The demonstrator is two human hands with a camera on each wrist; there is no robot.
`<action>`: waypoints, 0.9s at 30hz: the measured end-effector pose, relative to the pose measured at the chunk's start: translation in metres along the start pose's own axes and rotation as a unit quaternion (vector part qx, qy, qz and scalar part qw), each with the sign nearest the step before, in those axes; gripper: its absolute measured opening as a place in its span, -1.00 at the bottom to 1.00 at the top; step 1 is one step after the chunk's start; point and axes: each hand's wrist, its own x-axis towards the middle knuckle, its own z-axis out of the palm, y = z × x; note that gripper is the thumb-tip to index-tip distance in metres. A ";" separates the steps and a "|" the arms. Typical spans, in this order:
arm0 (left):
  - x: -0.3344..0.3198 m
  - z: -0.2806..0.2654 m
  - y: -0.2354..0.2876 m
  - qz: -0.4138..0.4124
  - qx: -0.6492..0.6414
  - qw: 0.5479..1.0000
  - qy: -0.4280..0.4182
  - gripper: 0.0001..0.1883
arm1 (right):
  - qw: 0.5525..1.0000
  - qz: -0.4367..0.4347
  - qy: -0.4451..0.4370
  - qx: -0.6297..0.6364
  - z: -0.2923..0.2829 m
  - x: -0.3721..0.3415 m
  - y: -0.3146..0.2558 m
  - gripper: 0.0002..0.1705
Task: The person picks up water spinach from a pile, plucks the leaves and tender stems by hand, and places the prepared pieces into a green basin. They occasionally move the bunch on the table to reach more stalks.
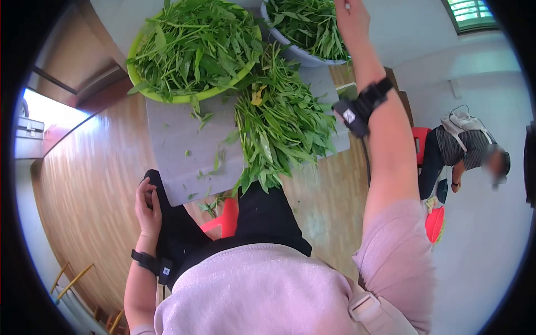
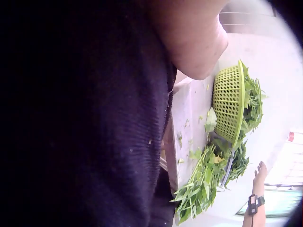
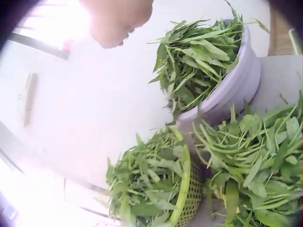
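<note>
My left hand (image 1: 148, 207) rests on the dark trouser leg, its fingers loosely bent and holding nothing. In the head view my right hand (image 1: 353, 22) is raised past the lavender basin (image 1: 290, 47), partly cut off by the top edge. The left wrist view shows that right hand (image 2: 260, 174) with its fingers extended. Long leafy green stems (image 3: 199, 61) fill the basin. Beside it, a yellow-green perforated basket (image 2: 228, 101) is heaped with leafy greens (image 1: 195, 47). A loose pile of leafy stems (image 1: 285, 123) lies at the table's near right, with a yellowed leaf (image 1: 258, 95) on it.
The small grey table (image 1: 178, 145) carries scattered leaf bits and stands close against my knees. A red plastic piece (image 1: 226, 219) shows between my legs. To the right, another person (image 1: 466, 142) sits bent near a red basin (image 1: 435, 225). A white wall (image 3: 80, 109) stands behind the containers.
</note>
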 end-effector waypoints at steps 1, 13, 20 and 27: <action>0.000 0.000 -0.001 0.004 -0.002 1.000 0.000 -0.63 | 0.990 0.081 -0.093 0.070 -0.009 -0.018 -0.022 -0.69; -0.004 -0.002 -0.007 0.012 0.002 1.000 0.002 -0.64 | 0.890 0.110 -0.388 0.213 0.014 -0.249 -0.126 -0.79; -0.007 -0.005 -0.012 0.052 0.025 0.998 0.007 -0.67 | 0.947 0.081 -0.310 0.022 0.029 -0.267 -0.145 -0.73; -0.015 -0.010 -0.014 0.034 0.012 0.999 0.016 -0.72 | 0.930 0.194 -0.313 -0.004 0.055 -0.270 -0.144 -0.73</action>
